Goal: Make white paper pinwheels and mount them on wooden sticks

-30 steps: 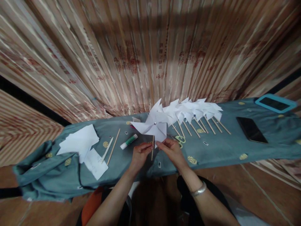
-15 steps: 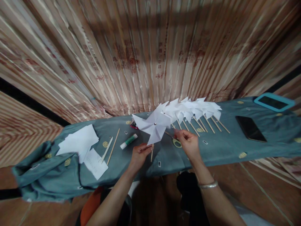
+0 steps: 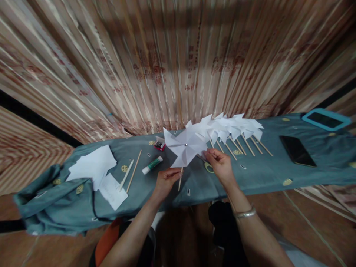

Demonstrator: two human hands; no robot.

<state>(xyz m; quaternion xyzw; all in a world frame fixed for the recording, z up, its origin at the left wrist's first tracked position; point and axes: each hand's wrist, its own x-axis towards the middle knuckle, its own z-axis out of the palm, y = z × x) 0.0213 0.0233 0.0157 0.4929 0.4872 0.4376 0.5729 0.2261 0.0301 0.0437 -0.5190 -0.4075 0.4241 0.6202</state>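
A white paper pinwheel [image 3: 185, 145] with a small shiny pin at its centre is held up over the cloth-covered table. My left hand [image 3: 167, 182] is closed round its wooden stick [image 3: 180, 180], just below the blades. With thumb and finger pinched together, my right hand [image 3: 219, 165] is at the tip of the pinwheel's right blade and appears to touch it. Behind my right fingers lie scissors with a yellow-green handle [image 3: 208, 168], partly hidden. Several finished paper pinwheels [image 3: 232, 128] overlap in a row further right, their sticks pointing toward me.
A green-and-white glue stick [image 3: 152, 165] and a small red box [image 3: 159, 144] lie left of the pinwheel. Further left are a bare wooden stick [image 3: 134, 171], a white pen [image 3: 126, 175] and paper sheets [image 3: 93, 163]. A black phone [image 3: 297, 151] and blue-framed device [image 3: 326, 119] rest at right.
The held pinwheel has turned and shifted slightly right, uncovering the red box. My right fingers have moved slightly left and up, to the edge of its right blade.
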